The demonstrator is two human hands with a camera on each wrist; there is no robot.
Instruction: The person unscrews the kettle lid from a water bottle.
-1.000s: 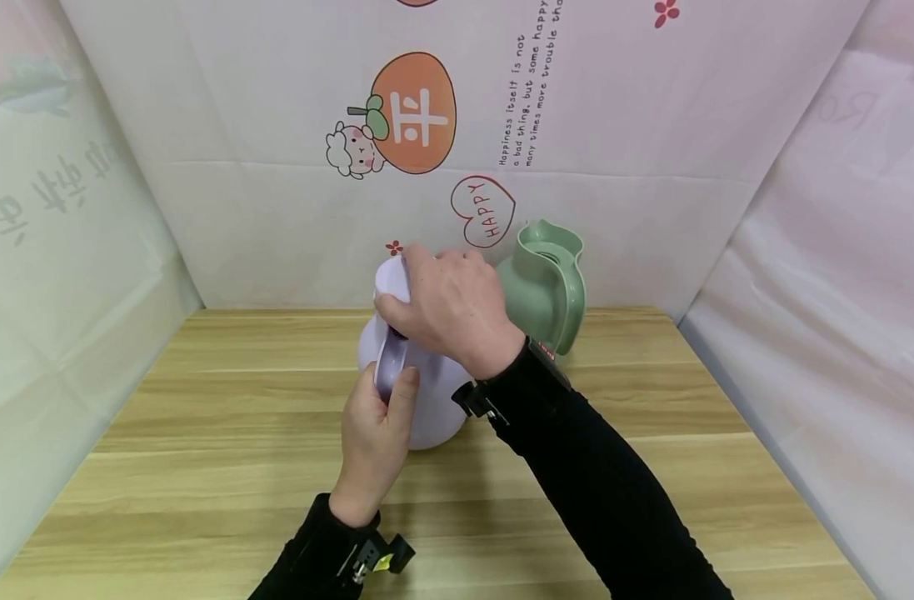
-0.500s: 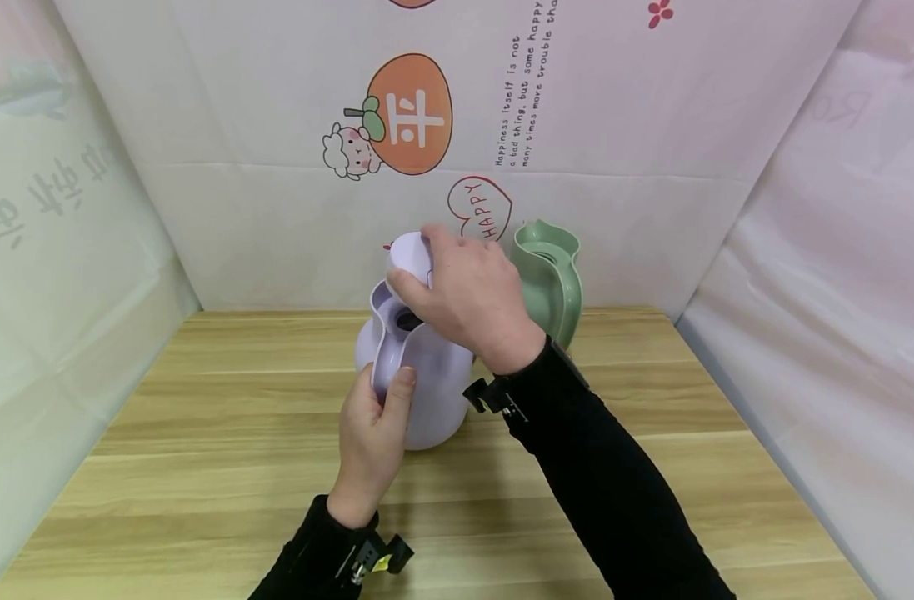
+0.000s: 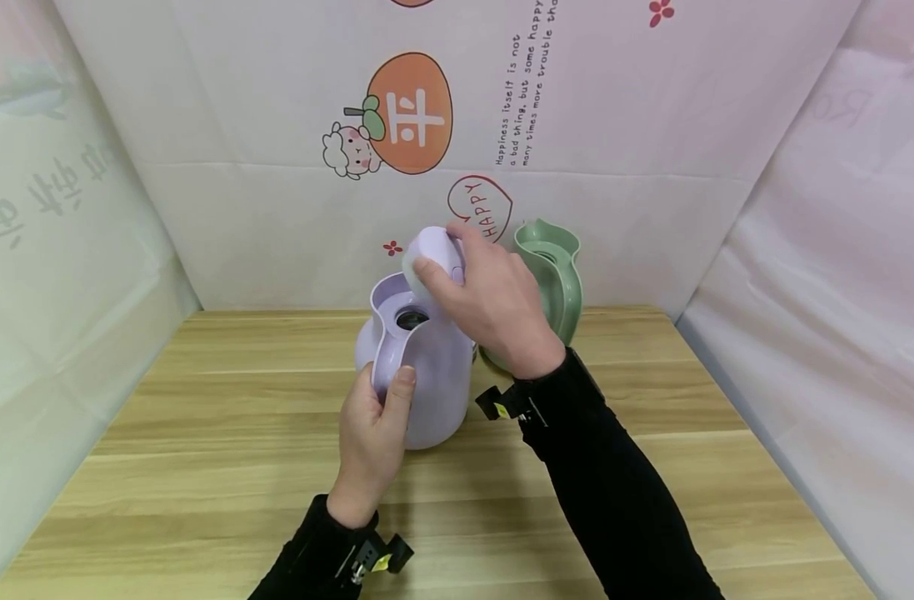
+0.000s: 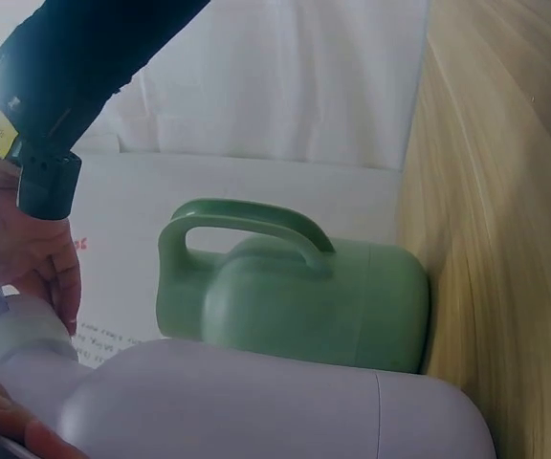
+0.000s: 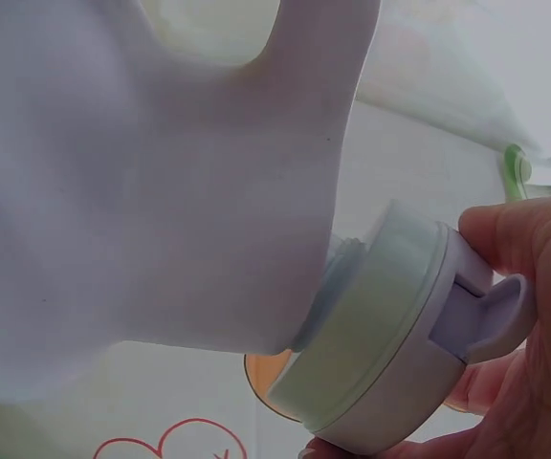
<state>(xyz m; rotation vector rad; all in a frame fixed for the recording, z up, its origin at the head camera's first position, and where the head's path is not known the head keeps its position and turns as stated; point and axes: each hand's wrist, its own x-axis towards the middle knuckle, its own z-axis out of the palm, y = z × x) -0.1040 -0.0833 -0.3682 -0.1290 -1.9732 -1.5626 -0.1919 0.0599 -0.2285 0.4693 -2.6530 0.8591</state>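
A light purple thermos jug (image 3: 437, 383) stands on the wooden table, its round mouth uncovered and dark inside. My left hand (image 3: 374, 437) grips its handle, thumb over the near side. Just above and right of the mouth, my right hand (image 3: 497, 300) holds the purple lid (image 3: 436, 250) between thumb and fingers, tilted. In the right wrist view, the lid (image 5: 390, 330) shows a pale band and a small lever, close to the jug's rim. The left wrist view has the jug (image 4: 256, 406) lying along its lower edge.
A green thermos jug (image 3: 554, 283) without a visible lid stands behind and to the right, partly hidden by my right hand. A printed white cloth (image 3: 277, 242) hangs at the table's back edge, with more cloth on both sides.
My right hand has lifted the lid off the purple jug and moved it up and to the right, baring the mouth. The left hand keeps its hold on the handle.
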